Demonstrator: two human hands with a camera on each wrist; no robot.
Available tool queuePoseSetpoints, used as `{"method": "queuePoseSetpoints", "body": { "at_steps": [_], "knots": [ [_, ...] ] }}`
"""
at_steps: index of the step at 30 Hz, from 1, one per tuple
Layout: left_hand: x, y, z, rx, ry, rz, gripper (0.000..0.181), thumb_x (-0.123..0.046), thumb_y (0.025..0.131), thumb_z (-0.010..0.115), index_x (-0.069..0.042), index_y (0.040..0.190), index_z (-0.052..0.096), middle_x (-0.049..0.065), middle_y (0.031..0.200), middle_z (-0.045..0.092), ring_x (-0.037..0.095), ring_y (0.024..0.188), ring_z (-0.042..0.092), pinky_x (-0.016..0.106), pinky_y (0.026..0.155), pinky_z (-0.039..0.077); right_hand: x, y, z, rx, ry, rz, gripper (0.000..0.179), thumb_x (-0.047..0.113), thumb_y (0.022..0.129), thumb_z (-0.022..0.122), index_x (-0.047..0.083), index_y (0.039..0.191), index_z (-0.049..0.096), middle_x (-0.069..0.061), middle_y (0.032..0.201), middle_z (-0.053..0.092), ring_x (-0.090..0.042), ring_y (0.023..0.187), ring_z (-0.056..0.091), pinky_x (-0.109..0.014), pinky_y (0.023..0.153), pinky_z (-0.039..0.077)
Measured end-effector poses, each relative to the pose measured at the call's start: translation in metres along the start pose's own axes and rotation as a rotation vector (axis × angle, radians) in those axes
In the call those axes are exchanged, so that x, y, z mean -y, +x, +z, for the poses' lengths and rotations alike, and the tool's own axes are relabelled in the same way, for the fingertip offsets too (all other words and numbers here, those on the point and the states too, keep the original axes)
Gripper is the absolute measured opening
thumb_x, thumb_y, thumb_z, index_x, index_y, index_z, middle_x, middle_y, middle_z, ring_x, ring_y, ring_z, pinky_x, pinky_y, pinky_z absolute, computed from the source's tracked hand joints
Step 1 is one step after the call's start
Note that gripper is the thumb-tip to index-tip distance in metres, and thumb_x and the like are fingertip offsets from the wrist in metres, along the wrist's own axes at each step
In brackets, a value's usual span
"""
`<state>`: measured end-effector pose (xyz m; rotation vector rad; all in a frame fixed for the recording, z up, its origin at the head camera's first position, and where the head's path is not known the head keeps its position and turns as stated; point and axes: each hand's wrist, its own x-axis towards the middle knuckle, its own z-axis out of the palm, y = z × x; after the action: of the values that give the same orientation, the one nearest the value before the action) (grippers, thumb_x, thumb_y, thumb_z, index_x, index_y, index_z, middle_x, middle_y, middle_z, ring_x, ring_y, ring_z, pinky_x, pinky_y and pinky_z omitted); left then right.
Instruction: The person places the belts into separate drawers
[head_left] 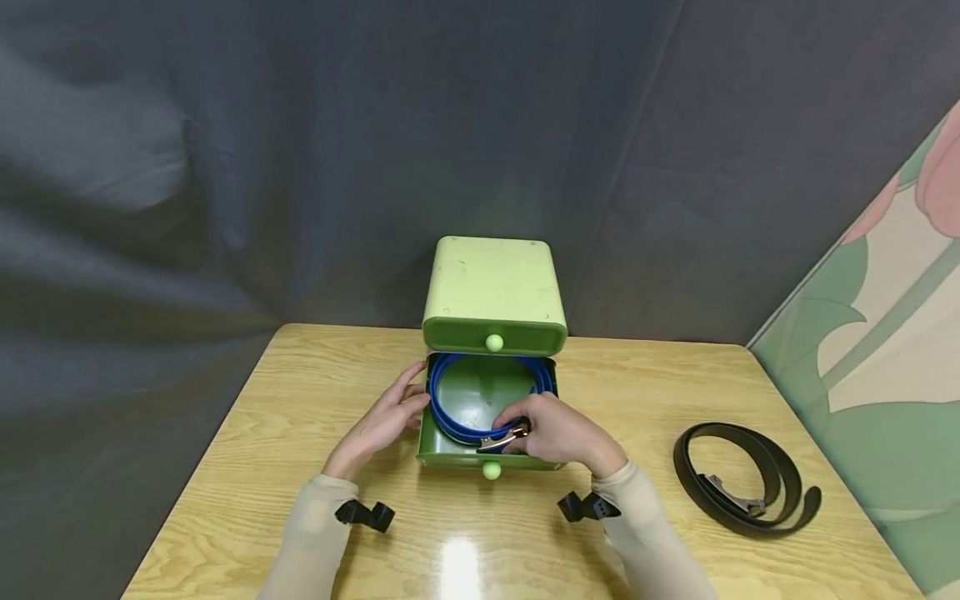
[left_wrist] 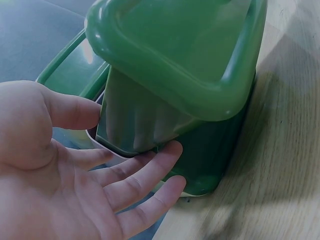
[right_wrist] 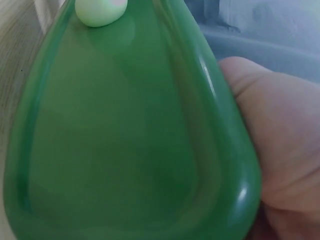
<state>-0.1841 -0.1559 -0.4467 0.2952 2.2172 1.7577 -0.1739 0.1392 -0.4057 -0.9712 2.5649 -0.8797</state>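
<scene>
A coiled blue belt [head_left: 447, 422] lies in the pulled-out lower drawer [head_left: 450, 459] of a small green cabinet [head_left: 495, 279]. My right hand [head_left: 562, 429] reaches over the drawer's right front and holds the belt by its metal buckle [head_left: 498, 442] end. In the right wrist view the drawer front [right_wrist: 110, 125] covers the fingers, and only part of the hand shows beside it. At the drawer's left side is my left hand [head_left: 386, 421], fingers extended. The left wrist view has its thumb at the drawer's side wall [left_wrist: 135, 115] and the other fingers beneath.
A coiled black belt [head_left: 738, 523] with a silver buckle rests on the wooden table [head_left: 300, 400] at the right. The cabinet's upper drawer [head_left: 457, 335] is closed, with a pale round knob. Behind the table hangs a dark curtain [head_left: 337, 167]; a flower-patterned panel [head_left: 885, 350] borders the right side.
</scene>
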Motion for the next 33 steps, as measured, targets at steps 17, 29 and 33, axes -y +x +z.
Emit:
{"method": "queuePoseSetpoints", "body": {
  "at_steps": [17, 29, 33],
  "knots": [
    [0.0007, 0.0005, 0.0002, 0.013, -0.008, -0.012, 0.068, -0.019, 0.114, 0.043, -0.009, 0.172, 0.009, 0.029, 0.166, 0.040, 0.044, 0.141, 0.055, 0.051, 0.111, 0.053, 0.0000, 0.0017, -0.0015, 0.041, 0.024, 0.124, 0.028, -0.004, 0.088, 0.082, 0.012, 0.110, 0.082, 0.003, 0.100, 0.078, -0.007, 0.063, 0.047, -0.021, 0.060, 0.042],
    [0.0026, 0.0022, -0.0009, 0.011, -0.009, -0.005, 0.068, -0.018, 0.114, 0.043, -0.008, 0.172, 0.009, 0.030, 0.165, 0.040, 0.045, 0.141, 0.055, 0.055, 0.111, 0.052, -0.0007, 0.0019, -0.0035, 0.051, 0.028, 0.124, 0.028, -0.001, 0.089, 0.083, 0.013, 0.112, 0.081, 0.003, 0.104, 0.079, -0.007, 0.067, 0.051, -0.021, 0.061, 0.045],
    [0.0037, 0.0024, -0.0004, 0.014, -0.012, -0.007, 0.068, -0.018, 0.114, 0.043, -0.008, 0.172, 0.009, 0.030, 0.165, 0.040, 0.045, 0.142, 0.053, 0.055, 0.111, 0.051, -0.0019, 0.0009, -0.0031, 0.055, 0.040, 0.125, 0.029, 0.000, 0.089, 0.083, 0.014, 0.114, 0.081, 0.001, 0.113, 0.080, -0.007, 0.069, 0.053, -0.021, 0.063, 0.047]
  ]
}}
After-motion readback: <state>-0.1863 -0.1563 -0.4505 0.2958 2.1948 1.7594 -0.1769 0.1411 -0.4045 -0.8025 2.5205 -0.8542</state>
